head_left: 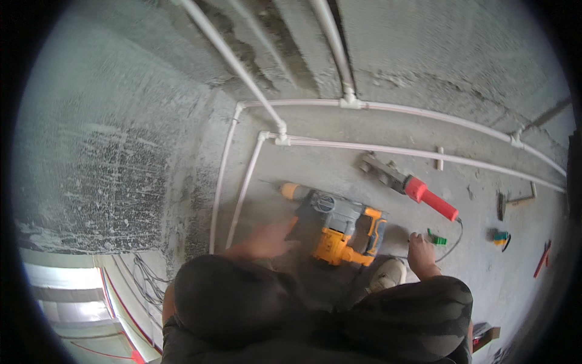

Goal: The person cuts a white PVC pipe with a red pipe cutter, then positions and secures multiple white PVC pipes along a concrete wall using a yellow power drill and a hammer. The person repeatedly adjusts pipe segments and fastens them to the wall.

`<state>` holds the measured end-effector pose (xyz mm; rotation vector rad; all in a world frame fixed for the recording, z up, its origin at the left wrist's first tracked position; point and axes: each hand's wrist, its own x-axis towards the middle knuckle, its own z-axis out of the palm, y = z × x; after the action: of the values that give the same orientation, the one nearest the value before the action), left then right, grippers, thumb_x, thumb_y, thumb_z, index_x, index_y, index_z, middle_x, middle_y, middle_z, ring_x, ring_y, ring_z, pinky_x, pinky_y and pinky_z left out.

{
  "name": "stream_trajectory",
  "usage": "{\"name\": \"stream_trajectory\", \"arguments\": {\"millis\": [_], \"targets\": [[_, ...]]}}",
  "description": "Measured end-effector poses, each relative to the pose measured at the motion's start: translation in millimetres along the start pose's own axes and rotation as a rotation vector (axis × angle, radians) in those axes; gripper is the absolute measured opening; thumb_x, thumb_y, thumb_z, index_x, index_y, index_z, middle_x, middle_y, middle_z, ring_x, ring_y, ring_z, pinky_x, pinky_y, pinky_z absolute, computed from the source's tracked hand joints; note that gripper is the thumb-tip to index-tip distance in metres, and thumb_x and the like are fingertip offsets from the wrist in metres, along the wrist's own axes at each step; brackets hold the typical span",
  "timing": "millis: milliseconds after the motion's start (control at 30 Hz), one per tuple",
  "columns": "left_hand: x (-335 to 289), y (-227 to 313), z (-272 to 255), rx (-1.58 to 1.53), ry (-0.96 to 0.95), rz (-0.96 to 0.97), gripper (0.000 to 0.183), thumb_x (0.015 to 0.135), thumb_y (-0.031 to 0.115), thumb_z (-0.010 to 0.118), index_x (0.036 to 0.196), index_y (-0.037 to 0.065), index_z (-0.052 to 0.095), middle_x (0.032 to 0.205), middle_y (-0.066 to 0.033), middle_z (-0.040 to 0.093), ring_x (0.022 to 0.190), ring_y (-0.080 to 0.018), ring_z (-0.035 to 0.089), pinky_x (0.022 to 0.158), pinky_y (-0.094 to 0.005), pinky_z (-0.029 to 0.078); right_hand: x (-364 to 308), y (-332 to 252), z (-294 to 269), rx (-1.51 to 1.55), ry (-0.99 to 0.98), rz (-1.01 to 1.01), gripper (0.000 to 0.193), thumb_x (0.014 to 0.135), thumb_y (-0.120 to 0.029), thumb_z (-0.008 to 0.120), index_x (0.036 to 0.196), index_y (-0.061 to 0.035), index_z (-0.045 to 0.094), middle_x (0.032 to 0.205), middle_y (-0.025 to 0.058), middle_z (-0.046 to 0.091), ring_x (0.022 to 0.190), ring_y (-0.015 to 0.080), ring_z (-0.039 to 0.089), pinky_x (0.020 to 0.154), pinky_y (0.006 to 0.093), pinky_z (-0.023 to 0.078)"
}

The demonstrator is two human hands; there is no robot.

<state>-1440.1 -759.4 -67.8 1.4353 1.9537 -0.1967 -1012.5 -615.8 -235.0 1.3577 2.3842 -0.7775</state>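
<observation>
A yellow-and-grey rotary hammer (339,227) lies on the concrete floor before my knees, its yellow nose toward the left. My left hand (268,240) is beside its left side, by a slim orange part, and motion smears the fingers. Whether they touch the tool I cannot tell. My right hand (421,253) is by my right knee with its fingers curled in; what they hold, if anything, is hidden. Just right of that hand lies a small green piece (437,239). A red-handled pipe welding tool (418,189) with a metal head rests farther off, its cord running toward me.
White pipes (382,147) with tee fittings run along the floor and up the far wall. A short pipe piece (440,158) lies near them. At the right are a blue-and-yellow item (501,239) and a red-handled tool (542,259). Cables (145,276) lie at the left.
</observation>
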Motion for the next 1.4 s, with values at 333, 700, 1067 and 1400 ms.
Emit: {"name": "stream_trajectory", "arguments": {"millis": [333, 700, 1067, 1400], "targets": [[29, 55, -92, -1.302, 0.150, 0.514, 0.026, 0.096, 0.005, 0.073, 0.120, -0.004, 0.069, 0.097, -0.0098, 0.072, 0.084, -0.0118, 0.067, 0.073, -0.0275, 0.055, 50, -242, -227, 1.198, -0.311, -0.418, 0.013, 0.099, -0.008, 0.068, 0.104, 0.0046, 0.064, 0.086, 0.0081, 0.070, 0.073, 0.0140, 0.069, 0.067, 0.0298, 0.056], [58, -13, -135, -0.729, 0.353, 0.270, 0.008, 0.098, 0.006, 0.062, 0.105, 0.002, 0.059, 0.090, -0.0051, 0.063, 0.083, -0.0125, 0.064, 0.077, -0.0285, 0.053, -119, -43, -172, 1.197, -0.231, 0.143, 0.029, 0.100, -0.022, 0.068, 0.113, 0.0044, 0.070, 0.090, 0.0118, 0.075, 0.084, 0.0207, 0.074, 0.076, 0.0339, 0.061], [95, -19, -203, -0.112, 0.273, 0.172, 0.026, 0.087, -0.007, 0.062, 0.112, -0.008, 0.068, 0.087, -0.0083, 0.066, 0.072, -0.0147, 0.063, 0.067, -0.0278, 0.052, -142, 198, -28, 0.445, 0.732, 0.813, 0.031, 0.095, -0.013, 0.062, 0.124, -0.0012, 0.064, 0.105, 0.0213, 0.072, 0.097, 0.0341, 0.072, 0.084, 0.0442, 0.056], [-20, 149, -211, -0.882, -0.275, 0.176, 0.025, 0.083, -0.006, 0.078, 0.100, 0.001, 0.061, 0.093, -0.0131, 0.073, 0.086, -0.0189, 0.070, 0.080, -0.0324, 0.055, 90, 341, -87, 0.054, 0.696, 0.636, 0.037, 0.094, -0.023, 0.062, 0.129, -0.0092, 0.063, 0.123, 0.0210, 0.066, 0.114, 0.0424, 0.065, 0.094, 0.0508, 0.054]]}}
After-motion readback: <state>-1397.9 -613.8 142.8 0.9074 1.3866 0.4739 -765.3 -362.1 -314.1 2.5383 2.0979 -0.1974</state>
